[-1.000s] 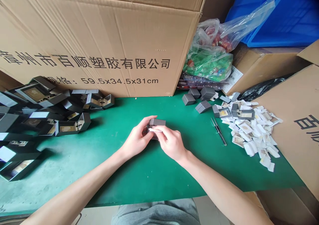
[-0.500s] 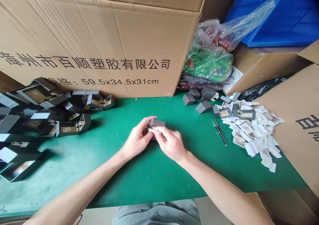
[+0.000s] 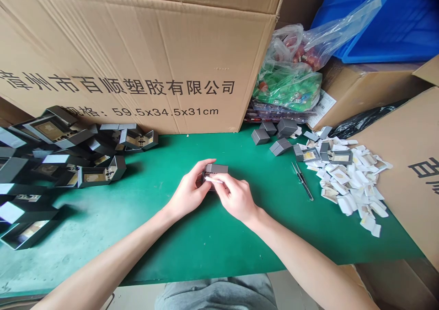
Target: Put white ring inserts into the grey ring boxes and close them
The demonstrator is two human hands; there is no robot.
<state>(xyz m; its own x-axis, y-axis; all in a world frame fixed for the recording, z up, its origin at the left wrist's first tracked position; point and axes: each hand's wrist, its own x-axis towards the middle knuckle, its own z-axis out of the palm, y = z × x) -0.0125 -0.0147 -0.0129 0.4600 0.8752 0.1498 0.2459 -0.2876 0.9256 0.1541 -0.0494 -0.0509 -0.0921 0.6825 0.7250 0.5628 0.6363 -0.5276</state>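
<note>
Head view: grey box [image 3: 218, 168] sits between left hand [image 3: 188, 190], gripping it, and right hand [image 3: 239, 199], pinching a white piece [image 3: 213, 180].

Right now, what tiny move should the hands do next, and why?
Perhaps the left hand should steady the box while the right hand gently nudges the white piece: the left holds the box's left end, and the right pinches that piece close to it.

A green worktop [image 3: 164, 250] spreads beneath the fingers [image 3: 200, 167] — pale glare along its left end. Beyond them stands a large printed carton [image 3: 137, 40]; farther right, a blue bin [image 3: 394, 35] above another carton [image 3: 373, 88] — pale floor [image 3: 133, 297] nearer.
</note>
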